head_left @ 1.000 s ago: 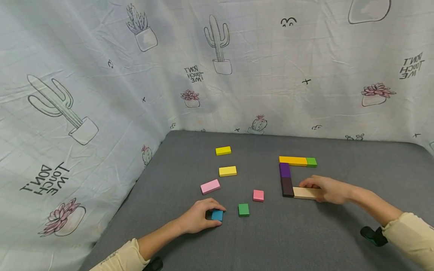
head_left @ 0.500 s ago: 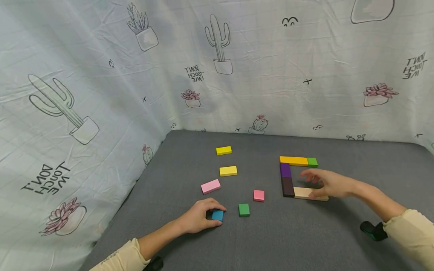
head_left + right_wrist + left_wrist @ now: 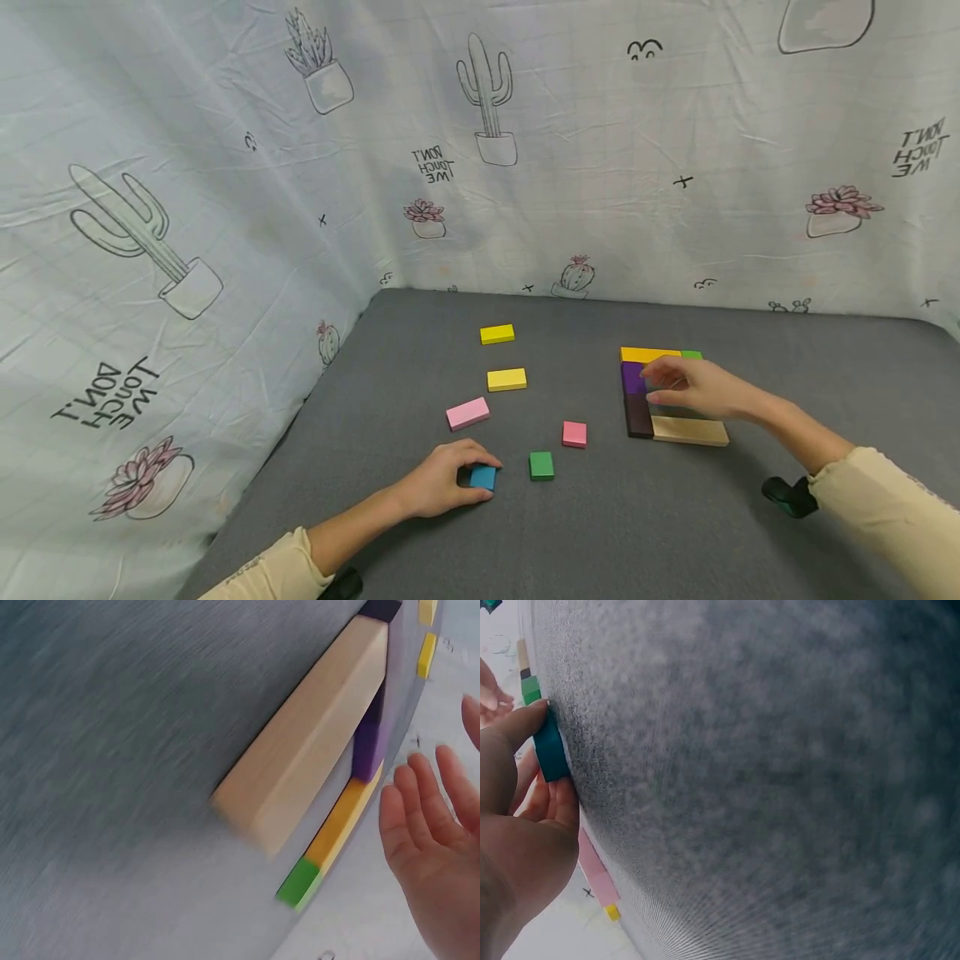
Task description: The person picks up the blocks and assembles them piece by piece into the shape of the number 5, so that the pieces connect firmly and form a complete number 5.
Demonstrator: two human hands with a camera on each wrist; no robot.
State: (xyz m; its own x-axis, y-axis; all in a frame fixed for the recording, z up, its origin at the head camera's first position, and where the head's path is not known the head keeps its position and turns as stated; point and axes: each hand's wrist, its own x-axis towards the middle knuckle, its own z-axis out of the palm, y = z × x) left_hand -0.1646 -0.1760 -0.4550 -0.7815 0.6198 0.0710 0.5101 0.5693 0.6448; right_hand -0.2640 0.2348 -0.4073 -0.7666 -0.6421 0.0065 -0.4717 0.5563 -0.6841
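My left hand (image 3: pixel 442 479) pinches a small blue block (image 3: pixel 483 477) on the grey cloth, thumb on the near edge and fingers on the far one. The left wrist view shows the same blue block (image 3: pixel 551 750) on edge. To the right, my right hand (image 3: pixel 701 387) hovers with relaxed fingers and holds nothing. Beneath and around it, blocks form a three-sided frame: an orange block (image 3: pixel 647 355) and light green block (image 3: pixel 692 355) at the back, a purple block (image 3: pixel 632 379) and dark brown block (image 3: pixel 639 417) down the left, a beige block (image 3: pixel 690 431) in front.
Between the hands lie a green block (image 3: pixel 542 467) and a coral-pink block (image 3: pixel 574 434). Farther back are a light pink block (image 3: pixel 468 413), a pale yellow block (image 3: pixel 507 380) and a brighter yellow block (image 3: pixel 497 335). A cactus-printed curtain (image 3: pixel 600 208) borders the cloth-covered surface.
My right hand has let go of the beige block, risen and moved back and left toward the purple block. The left hand stays on the blue block.
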